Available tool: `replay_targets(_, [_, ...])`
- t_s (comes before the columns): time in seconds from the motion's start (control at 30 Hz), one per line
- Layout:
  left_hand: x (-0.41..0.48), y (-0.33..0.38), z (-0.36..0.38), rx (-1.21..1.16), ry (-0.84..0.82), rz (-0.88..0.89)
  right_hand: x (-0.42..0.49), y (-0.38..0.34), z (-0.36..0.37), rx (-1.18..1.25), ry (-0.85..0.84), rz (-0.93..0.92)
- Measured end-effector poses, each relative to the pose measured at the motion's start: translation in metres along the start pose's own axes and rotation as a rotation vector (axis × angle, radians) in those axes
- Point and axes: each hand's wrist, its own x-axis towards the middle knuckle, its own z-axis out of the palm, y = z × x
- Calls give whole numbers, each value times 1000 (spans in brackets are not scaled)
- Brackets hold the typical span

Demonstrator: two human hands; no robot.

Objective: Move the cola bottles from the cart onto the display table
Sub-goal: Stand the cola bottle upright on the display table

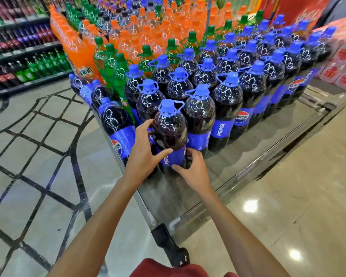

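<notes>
Pepsi bottle (pixel 171 130) upright, cap up, long axis vertical, at near corner of display table (pixel 248 150). L hand (pixel 145 150) & R hand (pixel 195 169) both grip its label zone.

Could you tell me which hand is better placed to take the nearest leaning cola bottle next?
Likely left: the left hand grips the front cola bottle just beside that leaning cola bottle; the right hand holds its far side.

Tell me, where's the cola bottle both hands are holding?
Head view, centre: the cola bottle is at the near corner of the display table, between left hand and right hand.
</notes>
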Motion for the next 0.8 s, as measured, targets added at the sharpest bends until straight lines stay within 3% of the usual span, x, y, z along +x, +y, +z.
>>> replay_targets(0.1, [-18, 11, -1, 236, 121, 106, -2, 1, -20, -128, -92, 26])
replay_targets(0.17, [-23, 26, 2, 404, 90, 212, -4, 6, -40, -252, -183, 54])
replay_targets(0.3, [-19, 63, 18, 700, -160, 288, -19, 11, -90, -504, -335, 145])
replay_targets(0.5, [-21, 123, 57, 1103, -599, 266, -66, 8, -182, -789, -402, 192])
replay_targets(0.8, [-63, 236, 148, 1044, -714, 458, -172, 14, -310, -955, -248, 275])
